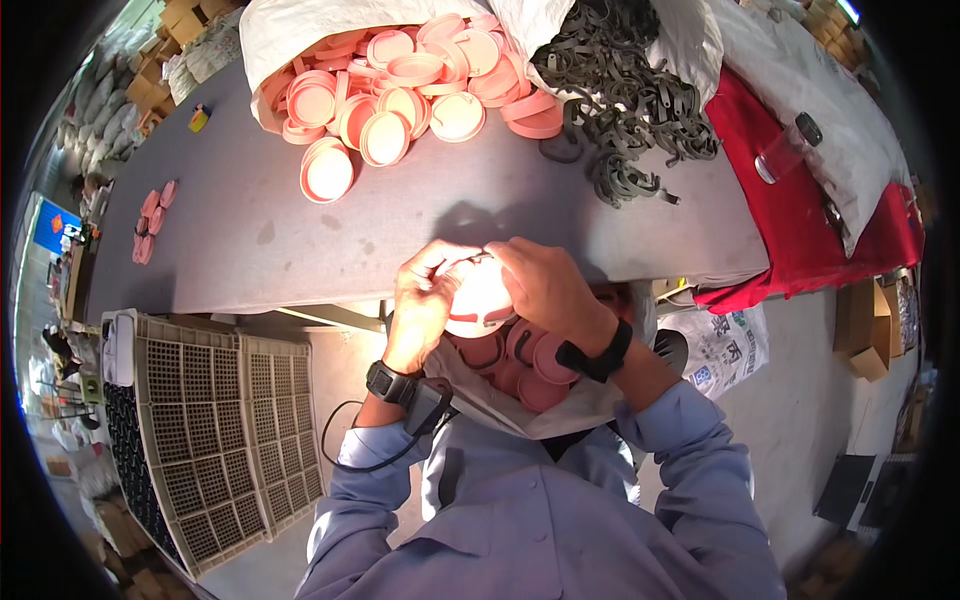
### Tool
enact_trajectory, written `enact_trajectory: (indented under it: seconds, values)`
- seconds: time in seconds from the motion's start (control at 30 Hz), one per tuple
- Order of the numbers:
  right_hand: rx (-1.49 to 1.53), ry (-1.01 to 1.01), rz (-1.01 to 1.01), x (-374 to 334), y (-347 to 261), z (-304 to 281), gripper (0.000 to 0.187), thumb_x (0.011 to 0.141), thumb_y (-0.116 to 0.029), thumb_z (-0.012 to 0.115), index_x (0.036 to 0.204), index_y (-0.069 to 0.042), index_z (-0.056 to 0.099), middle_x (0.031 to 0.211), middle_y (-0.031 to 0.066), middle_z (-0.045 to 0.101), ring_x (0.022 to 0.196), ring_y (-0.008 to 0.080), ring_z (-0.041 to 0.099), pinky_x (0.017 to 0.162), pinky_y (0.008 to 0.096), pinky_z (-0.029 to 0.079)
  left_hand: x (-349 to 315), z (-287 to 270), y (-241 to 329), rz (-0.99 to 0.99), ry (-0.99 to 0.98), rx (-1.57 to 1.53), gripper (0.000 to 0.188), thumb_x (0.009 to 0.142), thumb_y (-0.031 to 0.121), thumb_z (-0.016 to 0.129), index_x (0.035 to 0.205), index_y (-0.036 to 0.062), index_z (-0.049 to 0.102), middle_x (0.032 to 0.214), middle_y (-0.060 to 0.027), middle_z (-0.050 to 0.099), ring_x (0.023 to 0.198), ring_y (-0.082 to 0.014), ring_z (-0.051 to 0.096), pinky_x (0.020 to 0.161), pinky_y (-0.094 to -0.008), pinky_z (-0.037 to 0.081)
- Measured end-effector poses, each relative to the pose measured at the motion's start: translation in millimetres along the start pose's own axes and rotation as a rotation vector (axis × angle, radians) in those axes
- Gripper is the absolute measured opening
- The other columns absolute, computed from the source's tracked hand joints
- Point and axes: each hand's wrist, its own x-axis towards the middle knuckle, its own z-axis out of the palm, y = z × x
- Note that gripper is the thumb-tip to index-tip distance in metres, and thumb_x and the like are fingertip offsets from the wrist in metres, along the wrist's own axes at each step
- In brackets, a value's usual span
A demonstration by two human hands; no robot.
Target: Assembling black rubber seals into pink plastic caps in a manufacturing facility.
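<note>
A pink round lid [478, 300], washed out by bright light, is held above my lap at the table's front edge. My left hand [424, 298] grips its left side, fingers closed at the upper rim. My right hand [548, 284] is closed at the lid's upper right, its fingertips pinched near the rim. A small dark bit shows between the fingertips, too small to make out surely. Beneath my hands, more pink lids [540, 390], some with dark straps, lie in an open white bag [565, 425].
Many loose pink lids [385, 138] spill from a white sack [262, 60] at the far side of the grey table [300, 240]. Dark curved straps [625, 175] are heaped beside them. Small pink pieces [150, 222] lie at left. A plastic crate [205, 420] stands left; a clear bottle [785, 150] lies right.
</note>
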Motion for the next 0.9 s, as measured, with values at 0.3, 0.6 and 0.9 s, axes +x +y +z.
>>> enact_trajectory:
  seconds: [0.3, 0.6, 0.9]
  values:
    - [-0.029, -0.010, 0.174, -22.3, -41.3, -9.6, 0.035, 0.093, -0.012, 0.063, 0.126, 0.000, 0.060, 0.110, 0.0192, 0.066, 0.092, 0.0397, 0.068, 0.077, 0.0494, 0.057, 3.3, -9.8, -3.7, -0.075, 0.081, -0.077, 0.020, 0.102, -0.005, 0.058, 0.114, 0.0009, 0.072, 0.101, -0.0034, 0.073, 0.092, -0.0111, 0.065, 0.086, -0.0268, 0.054]
    - [0.104, 0.046, -0.194, -33.1, -29.2, -11.3, 0.014, 0.085, -0.005, 0.070, 0.099, -0.001, 0.068, 0.108, 0.0142, 0.065, 0.092, 0.0328, 0.067, 0.079, 0.0417, 0.056, -2.8, 8.5, 3.4, -0.137, 0.141, -0.124, 0.019, 0.102, -0.004, 0.057, 0.113, 0.0006, 0.072, 0.098, -0.0061, 0.072, 0.088, -0.0107, 0.065, 0.080, -0.0267, 0.055]
    - [-0.002, -0.057, -0.191, -41.9, -20.5, -13.3, 0.006, 0.085, -0.008, 0.070, 0.088, -0.005, 0.064, 0.095, 0.0105, 0.063, 0.083, 0.0308, 0.065, 0.069, 0.0414, 0.054, -30.4, 21.1, -4.7, -0.075, 0.199, 0.044, 0.016, 0.105, -0.001, 0.057, 0.116, 0.0007, 0.070, 0.103, -0.0036, 0.069, 0.094, -0.0100, 0.064, 0.086, -0.0257, 0.053]
